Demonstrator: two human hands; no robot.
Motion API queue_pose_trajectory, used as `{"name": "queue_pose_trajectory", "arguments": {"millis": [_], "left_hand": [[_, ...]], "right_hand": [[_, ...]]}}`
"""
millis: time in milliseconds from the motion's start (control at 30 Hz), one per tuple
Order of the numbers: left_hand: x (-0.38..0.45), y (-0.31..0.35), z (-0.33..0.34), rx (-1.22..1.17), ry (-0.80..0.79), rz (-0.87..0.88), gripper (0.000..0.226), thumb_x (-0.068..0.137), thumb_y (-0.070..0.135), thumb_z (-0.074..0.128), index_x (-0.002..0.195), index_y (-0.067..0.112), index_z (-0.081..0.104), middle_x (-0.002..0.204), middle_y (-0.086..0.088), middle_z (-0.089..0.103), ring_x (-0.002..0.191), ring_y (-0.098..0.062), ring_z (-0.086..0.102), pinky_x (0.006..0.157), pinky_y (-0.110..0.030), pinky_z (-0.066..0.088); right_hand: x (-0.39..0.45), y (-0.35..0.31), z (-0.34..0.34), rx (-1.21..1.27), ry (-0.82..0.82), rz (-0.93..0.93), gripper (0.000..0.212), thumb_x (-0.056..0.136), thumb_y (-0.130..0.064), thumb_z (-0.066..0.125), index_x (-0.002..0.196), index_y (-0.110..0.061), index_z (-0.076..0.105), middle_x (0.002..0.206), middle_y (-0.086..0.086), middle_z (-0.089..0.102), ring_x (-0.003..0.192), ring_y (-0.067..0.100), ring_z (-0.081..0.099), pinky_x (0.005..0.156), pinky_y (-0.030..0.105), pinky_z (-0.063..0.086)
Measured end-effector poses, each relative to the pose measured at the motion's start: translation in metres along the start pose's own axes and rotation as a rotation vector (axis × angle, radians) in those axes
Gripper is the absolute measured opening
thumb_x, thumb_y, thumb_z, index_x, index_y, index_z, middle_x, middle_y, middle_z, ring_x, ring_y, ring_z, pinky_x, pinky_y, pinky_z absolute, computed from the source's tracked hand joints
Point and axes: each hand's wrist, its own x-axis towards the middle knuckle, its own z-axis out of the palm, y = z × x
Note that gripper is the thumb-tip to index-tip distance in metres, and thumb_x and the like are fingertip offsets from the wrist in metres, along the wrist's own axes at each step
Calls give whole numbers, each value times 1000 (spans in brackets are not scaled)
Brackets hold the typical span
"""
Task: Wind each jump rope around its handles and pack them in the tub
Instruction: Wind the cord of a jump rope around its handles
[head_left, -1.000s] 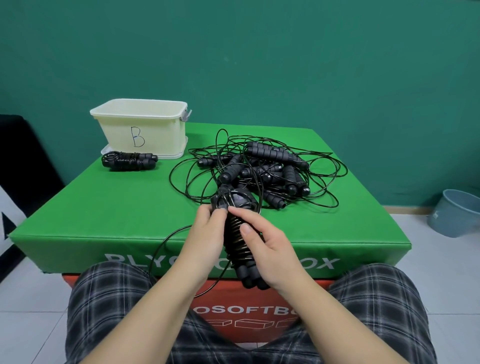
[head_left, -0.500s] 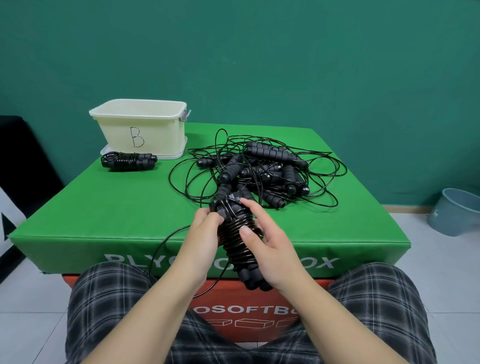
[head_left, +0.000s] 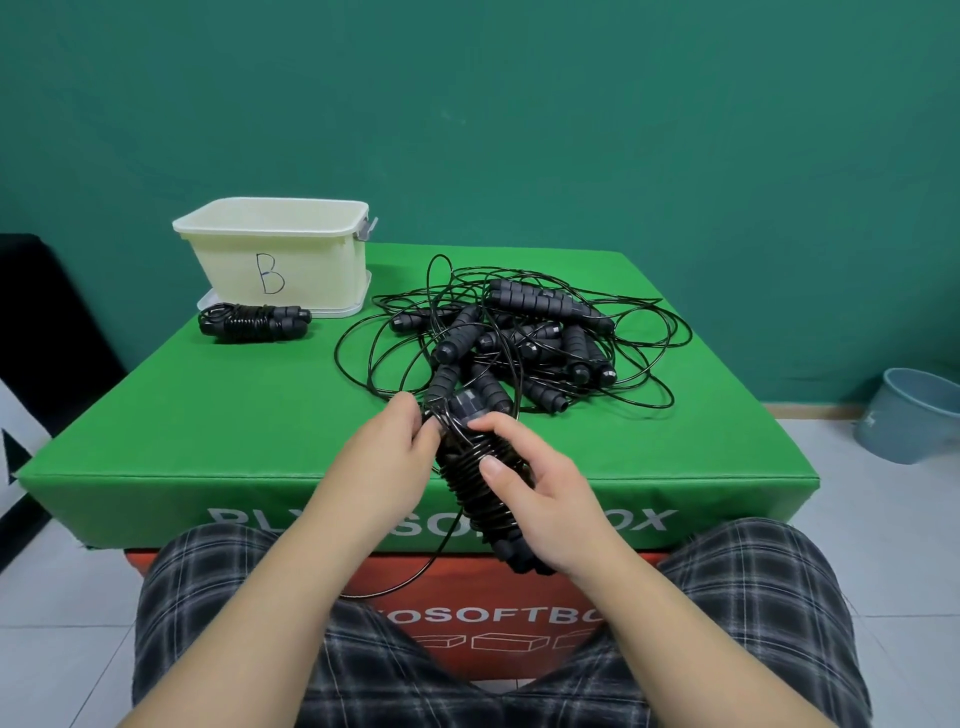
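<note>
Right hand (head_left: 540, 493) grips the paired handles of the jump rope in hand (head_left: 478, 483), thumb laid across the coils and fingers curled behind; left hand (head_left: 395, 441) pinches the cord at the upper end of the bundle, just beside the handle tops; the bundle hangs tilted in the air over the near edge of the green surface (head_left: 208, 415), touching nothing but the two hands. Coils already cover most of the handles' length; a loose tail of cord (head_left: 410, 582) drops below the surface edge toward the lap, so the winding step looks nearly done but not finished. One wound rope (head_left: 254, 322) lies on the surface just in front of the cream tub (head_left: 270, 260), not yet inside it; whether the tub holds anything cannot be seen. Behind the hands sits the tangled pile of unwound ropes (head_left: 524, 343), handles and cord heaped together. Next, by my judgement, the left hand must carry the remaining slack round the handles and tuck the end so the coils hold; then the bundle goes to the tub, well apart at the far left; loose turns could spring off if the grip eases.
</note>
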Motion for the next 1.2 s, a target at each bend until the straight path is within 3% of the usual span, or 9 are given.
{"name": "queue_pose_trajectory", "arguments": {"millis": [133, 300, 467, 567, 667, 800, 900, 1000, 1200], "left_hand": [[3, 2, -6, -108, -62, 52, 33, 97, 27, 47, 68, 15, 36, 57, 4, 34, 52, -13, 29, 50, -29, 23], [-4, 4, -4, -133, -278, 41, 34, 95, 29, 42, 63, 18, 37, 52, 5, 31, 44, -13, 28, 50, -28, 28], [-14, 9, 1, -135, -227, 219, 39, 93, 36, 41, 59, 19, 33, 51, 9, 32, 49, -10, 29, 52, -30, 26], [-11, 4, 8, -435, -190, 129, 32, 83, 36, 38, 57, 18, 37, 51, 9, 36, 50, -11, 32, 54, -30, 30], [-9, 1, 13, -628, -214, 24, 37, 85, 33, 41, 55, 13, 40, 46, 6, 39, 47, -10, 34, 50, -21, 30], [-8, -2, 14, -571, -239, 8, 53, 99, 33, 40, 48, 17, 37, 43, 5, 34, 41, -11, 27, 44, -21, 24], [-9, -2, 16, -561, -194, 32, 50, 86, 50, 44, 44, 22, 36, 44, 6, 30, 46, -16, 26, 49, -27, 23], [-12, 0, 18, -472, -141, 45, 47, 88, 45, 47, 49, 22, 35, 49, 2, 30, 48, -14, 26, 52, -29, 22], [-20, 19, 20, -412, -149, 25, 43, 95, 21, 48, 55, 14, 35, 47, -2, 27, 32, -9, 25, 46, -38, 36]], "right_hand": [[1, -1, -6, 3, 36, -41, 32, 90, -21, 51, 114, -42, 56, 116, -15, 62, 105, 6, 59, 85, 19, 48], [3, -3, -9, -156, 101, -82, 33, 90, -25, 49, 113, -47, 47, 107, -35, 57, 95, -11, 55, 81, 7, 41], [8, 2, -8, -197, 168, 19, 44, 95, -23, 55, 127, -41, 31, 119, -10, 60, 104, 6, 59, 89, 26, 45], [13, -3, -10, -225, 112, 54, 55, 91, -23, 63, 138, -22, 34, 116, -16, 57, 107, 6, 57, 93, 23, 43], [15, -4, -9, -306, 72, 68, 76, 78, -30, 78, 140, -20, 36, 116, -11, 60, 106, 7, 58, 92, 22, 44], [12, -6, -4, -416, 99, 25, 74, 77, -29, 77, 138, -29, 36, 109, -17, 58, 97, 7, 57, 82, 25, 44], [13, -9, 3, -616, 112, 51, 85, 87, -36, 64, 152, -22, 10, 139, -2, 47, 118, 19, 52, 91, 35, 46], [19, -10, 7, -737, 94, 167, 92, 92, -37, 56, 152, -17, -10, 135, 9, 50, 113, 30, 55, 84, 39, 47], [28, -9, 14, -905, 107, 241, 81, 91, -17, 53, 150, -8, -2, 134, 16, 43, 110, 35, 56, 76, 36, 41]]}}
